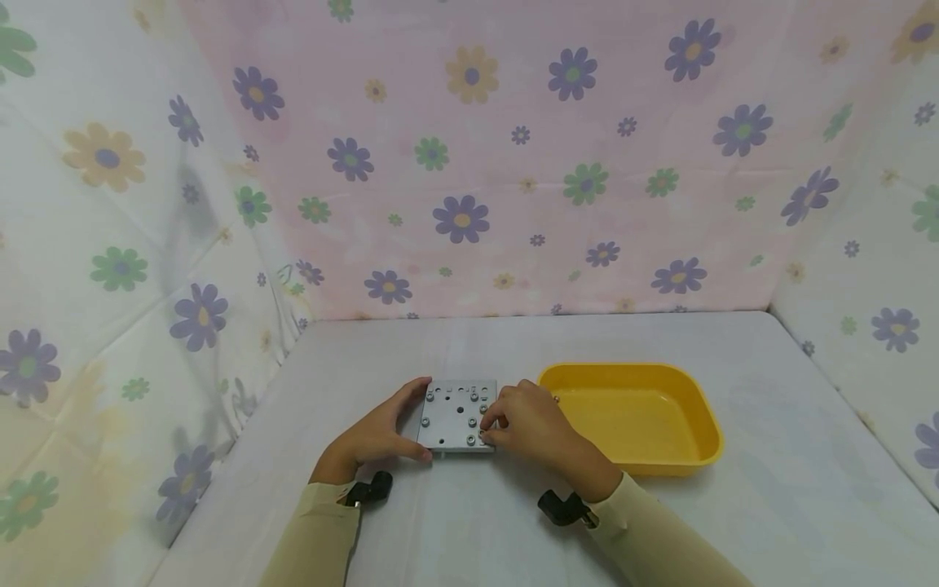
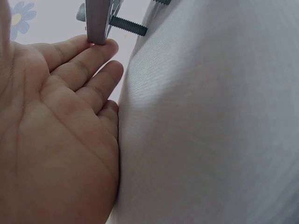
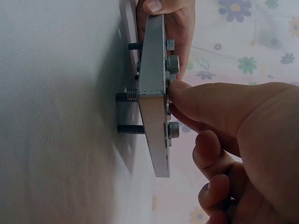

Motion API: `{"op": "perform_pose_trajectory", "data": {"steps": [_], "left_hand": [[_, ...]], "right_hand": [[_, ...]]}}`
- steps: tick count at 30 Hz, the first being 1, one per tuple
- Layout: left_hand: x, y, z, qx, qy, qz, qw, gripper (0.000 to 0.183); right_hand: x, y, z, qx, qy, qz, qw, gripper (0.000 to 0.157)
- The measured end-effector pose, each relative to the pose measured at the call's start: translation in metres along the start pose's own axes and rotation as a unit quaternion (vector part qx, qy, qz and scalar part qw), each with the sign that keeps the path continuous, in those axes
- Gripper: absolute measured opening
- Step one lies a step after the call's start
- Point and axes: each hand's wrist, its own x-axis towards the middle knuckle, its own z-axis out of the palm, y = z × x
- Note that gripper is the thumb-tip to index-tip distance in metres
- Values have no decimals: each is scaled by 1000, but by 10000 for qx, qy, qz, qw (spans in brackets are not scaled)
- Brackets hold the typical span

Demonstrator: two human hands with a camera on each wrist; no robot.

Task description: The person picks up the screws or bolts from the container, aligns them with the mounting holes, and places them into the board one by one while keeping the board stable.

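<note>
A silver metal plate (image 1: 446, 425) with drilled holes and several socket head screws (image 1: 425, 422) is raised just off the table. My left hand (image 1: 374, 436) holds its left side, thumb at the near edge and fingers at the far corner. In the left wrist view, fingertips touch the edge of the plate (image 2: 98, 21), and a threaded shank (image 2: 128, 26) sticks out underneath. My right hand (image 1: 531, 424) pinches a screw at the plate's near right corner between thumb and index finger; the fingertips mostly hide it. The right wrist view shows screw shanks (image 3: 131, 129) protruding below the plate.
Right of the plate stands a yellow tray (image 1: 631, 470), close to my right hand. A small metal piece (image 1: 556, 399) shows at its left inner wall. Everything rests on a white-covered table (image 1: 455, 530), with flowered cloth (image 1: 499, 196) behind and at both sides.
</note>
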Motion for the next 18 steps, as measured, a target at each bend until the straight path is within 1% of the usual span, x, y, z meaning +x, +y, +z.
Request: {"op": "perform_pose_trajectory", "data": {"steps": [12,18], "left_hand": [[-2,0,1,-52,-39,9,10000,128],[-1,0,0,6,-15,17,10000,129]], "right_hand": [[-2,0,-1,53,25,-73,10000,6],[-2,-2,-2,74,-17,44,10000,6]]}}
